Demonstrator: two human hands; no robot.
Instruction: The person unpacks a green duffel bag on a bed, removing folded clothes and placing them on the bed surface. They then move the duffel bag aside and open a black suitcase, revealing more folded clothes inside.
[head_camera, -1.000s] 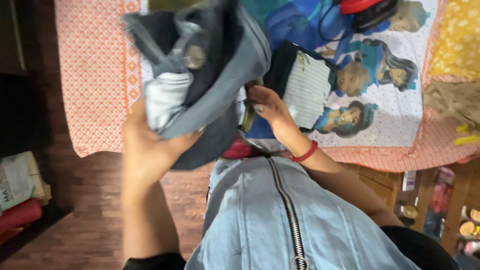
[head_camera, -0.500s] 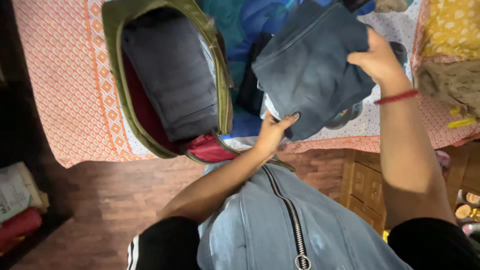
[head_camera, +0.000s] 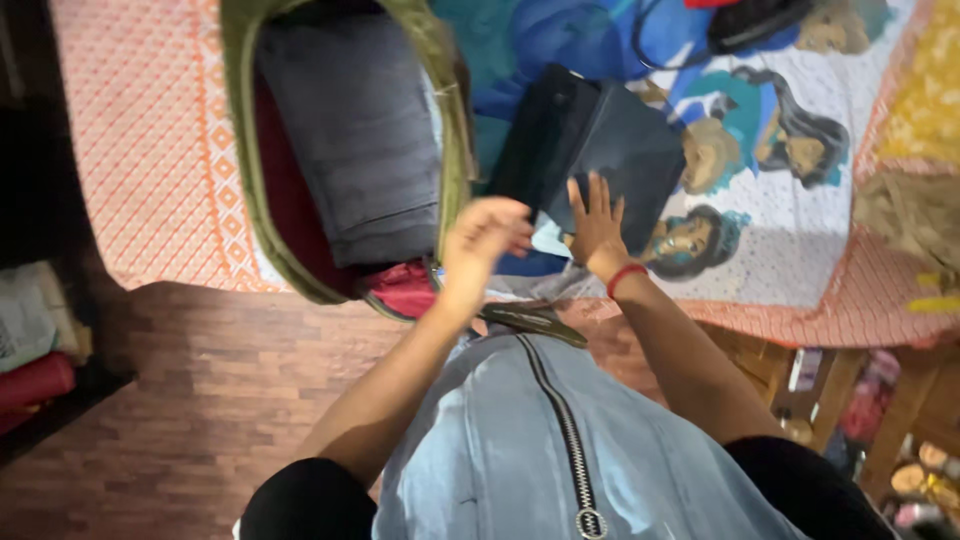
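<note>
Half a second ago both hands held the folded dark garment up in the air; now it lies flat on the cartoon-print bedsheet, just right of the open olive bag. The right hand rests on the garment's near edge, fingers spread flat, gripping nothing. The left hand hovers loosely curled and empty beside the bag's rim. Bare sheet lies right of the garment; the bed's edge runs just below both wrists.
</note>
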